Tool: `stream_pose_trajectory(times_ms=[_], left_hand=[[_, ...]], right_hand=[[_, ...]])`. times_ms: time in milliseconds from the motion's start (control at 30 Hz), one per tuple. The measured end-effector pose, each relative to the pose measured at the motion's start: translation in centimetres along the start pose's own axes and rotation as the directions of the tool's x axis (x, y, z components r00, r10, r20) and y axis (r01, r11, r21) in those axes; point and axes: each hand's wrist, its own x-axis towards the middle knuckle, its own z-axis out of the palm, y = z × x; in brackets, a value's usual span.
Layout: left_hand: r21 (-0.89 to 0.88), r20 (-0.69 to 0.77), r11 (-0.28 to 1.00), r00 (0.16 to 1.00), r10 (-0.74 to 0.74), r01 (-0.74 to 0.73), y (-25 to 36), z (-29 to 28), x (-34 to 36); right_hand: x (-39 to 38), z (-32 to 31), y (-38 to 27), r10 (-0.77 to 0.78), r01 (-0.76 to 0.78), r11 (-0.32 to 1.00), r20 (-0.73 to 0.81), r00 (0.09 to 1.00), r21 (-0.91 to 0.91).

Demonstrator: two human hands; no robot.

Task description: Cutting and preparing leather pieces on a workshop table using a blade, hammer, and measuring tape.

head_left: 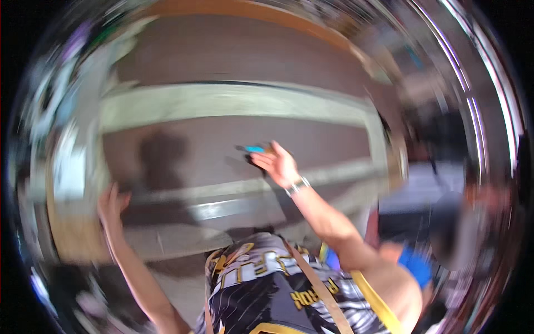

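Grey panel (222, 145), broad and blurred, fills the centre of the view, its pale edge strip (233, 106) running toward twelve o'clock. The left hand (111, 203) lies flat and unclenched against its nine-o'clock side. The right hand (276, 163) at centre grips a small blue-tipped tool (255, 149) against the panel.

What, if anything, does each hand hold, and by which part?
The right hand holds a small blue-tipped object at its near end; blur hides the exact grip. The left hand holds nothing visible.
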Motion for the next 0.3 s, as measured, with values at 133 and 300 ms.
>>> stream_pose_trajectory(times_ms=[133, 300], left_hand=[[-0.251, -0.015, 0.967, 0.999, 0.036, -0.039, -3.3, 3.9, 1.1], [-0.014, -0.081, 0.996, 0.993, 0.089, -0.091, -3.0, 4.3, 5.2]], right_hand=[[1.9, -5.7, -1.4, -0.101, 0.122, 0.957, -0.091, 0.991, 0.263], [2.0, -8.8, -1.1, -0.138, 0.167, 0.833, -0.094, 0.986, 0.527]])
